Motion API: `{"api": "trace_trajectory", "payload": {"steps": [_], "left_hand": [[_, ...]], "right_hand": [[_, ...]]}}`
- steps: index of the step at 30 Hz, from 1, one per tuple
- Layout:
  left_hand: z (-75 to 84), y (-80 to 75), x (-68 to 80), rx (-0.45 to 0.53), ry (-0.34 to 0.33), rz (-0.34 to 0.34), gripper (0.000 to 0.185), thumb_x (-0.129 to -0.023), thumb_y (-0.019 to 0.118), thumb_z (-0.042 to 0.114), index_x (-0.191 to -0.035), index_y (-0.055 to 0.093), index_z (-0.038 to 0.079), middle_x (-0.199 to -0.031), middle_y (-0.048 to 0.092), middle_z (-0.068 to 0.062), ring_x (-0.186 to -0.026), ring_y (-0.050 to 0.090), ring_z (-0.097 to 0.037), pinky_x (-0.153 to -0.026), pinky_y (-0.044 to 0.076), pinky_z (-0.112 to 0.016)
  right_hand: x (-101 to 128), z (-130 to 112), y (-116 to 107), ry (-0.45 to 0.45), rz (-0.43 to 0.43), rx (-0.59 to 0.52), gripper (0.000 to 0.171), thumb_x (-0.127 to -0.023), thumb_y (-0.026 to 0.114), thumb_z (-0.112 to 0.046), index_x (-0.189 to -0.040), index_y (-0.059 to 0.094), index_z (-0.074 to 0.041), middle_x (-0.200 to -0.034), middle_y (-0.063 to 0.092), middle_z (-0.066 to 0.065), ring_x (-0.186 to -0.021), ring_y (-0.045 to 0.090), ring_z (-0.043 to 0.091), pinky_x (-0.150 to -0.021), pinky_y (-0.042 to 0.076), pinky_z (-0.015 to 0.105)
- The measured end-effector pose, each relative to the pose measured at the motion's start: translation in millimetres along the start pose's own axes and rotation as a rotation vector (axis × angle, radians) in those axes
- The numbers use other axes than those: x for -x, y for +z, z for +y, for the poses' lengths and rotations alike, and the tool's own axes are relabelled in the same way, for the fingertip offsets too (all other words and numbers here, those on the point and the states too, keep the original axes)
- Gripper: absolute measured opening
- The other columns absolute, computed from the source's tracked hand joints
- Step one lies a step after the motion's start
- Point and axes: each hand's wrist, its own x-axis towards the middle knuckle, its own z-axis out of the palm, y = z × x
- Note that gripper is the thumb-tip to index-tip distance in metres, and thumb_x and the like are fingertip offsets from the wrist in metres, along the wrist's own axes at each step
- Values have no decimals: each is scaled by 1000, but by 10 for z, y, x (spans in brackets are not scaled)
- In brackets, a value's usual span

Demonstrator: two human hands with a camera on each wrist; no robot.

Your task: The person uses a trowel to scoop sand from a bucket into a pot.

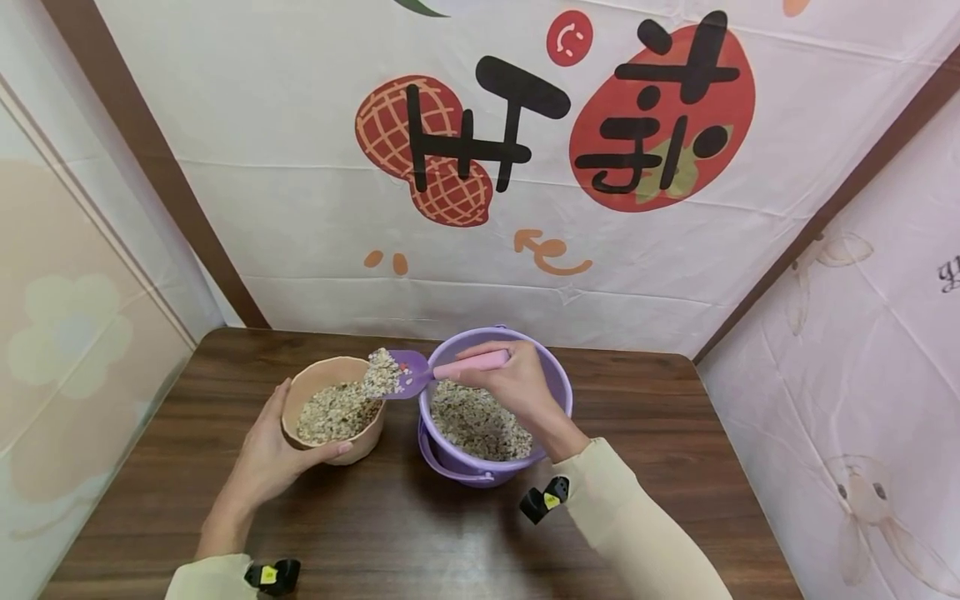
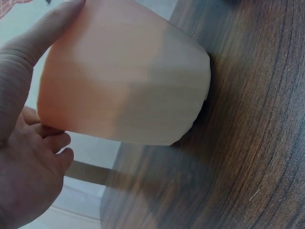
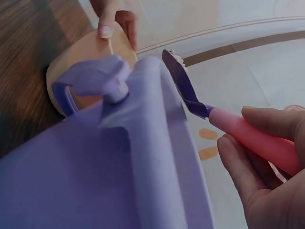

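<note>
Nearest the viewer, two cream-coloured sleeves (image 1: pixel 637 525) enter from the lower edge, each carrying a small black-and-yellow wrist device (image 1: pixel 545 498), above a dark brown wood-grain table (image 1: pixel 660 433). The left hand (image 1: pixel 273 454) grasps the peach-coloured round plastic cup (image 1: pixel 358 446), thumb along its near rim and fingers wrapped around the far wall; the left wrist view shows the cup tilted on the table, with only one edge of its base in contact with the wood. The cup holds a pale, flaky oat-like grain mix (image 1: pixel 333 412), filling it to well below the rim. Just to the right, touching or nearly touching the cup, stands a purple round plastic bucket (image 1: pixel 558 392) with a purple carrying handle folded down against its front wall. The bucket contains the same grain mix, covering its bottom. The right hand (image 1: pixel 517 383) is clenched around the pink handle of a small plastic scoop (image 1: pixel 442 367) with a purple blade, held above the bucket's rim. The blade extends left over the cup's rim and carries a heaped load of grain directly above the cup's opening. Behind the table hangs a white fabric backdrop (image 1: pixel 300 208) printed with a peanut, a red fruit and black characters.
</note>
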Motion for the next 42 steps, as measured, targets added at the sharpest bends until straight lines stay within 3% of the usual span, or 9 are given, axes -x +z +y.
{"api": "trace_trajectory", "payload": {"steps": [10,15,23,31,42], "left_hand": [[44,13,-19,-1,7,1,137,-68,95,43,-162,4,1,-161,17,-33,-142,26,-55,-107,28,-73],[53,9,-12,3,4,0,137,-68,95,42,-162,4,1,-162,17,-32,-142,26,-55,-107,28,-73],[34,12,-9,7,1,-2,137,-68,95,41,-162,4,2,-162,17,-32,-142,26,-55,-107,28,-73],[21,16,1,3,-2,0,137,-68,95,41,-163,4,3,-161,19,-32,-141,27,-55,-106,29,-73],[17,14,13,12,-14,-4,137,-69,95,40,-162,3,1,-161,18,-33,-142,27,-55,-107,28,-73]], "right_hand": [[-95,-47,103,-22,-102,86,23,-77,89,-9,-97,81,-1,-80,77,5,-86,75,20,-79,58,33],[-120,-89,156,-22,-88,214,16,-75,91,-15,-89,84,-10,-76,76,-2,-83,74,15,-75,56,30],[-142,-161,228,-11,-76,367,10,-77,88,-13,-86,84,-15,-70,74,-10,-77,72,9,-63,49,24],[-127,-247,304,-98,-13,541,10,-75,91,-17,-81,83,-15,-65,71,-15,-65,65,4,-53,45,24],[-86,-336,406,-273,19,735,10,-79,86,-13,-88,84,-14,-80,77,-5,-78,70,10,-67,54,23]]}}
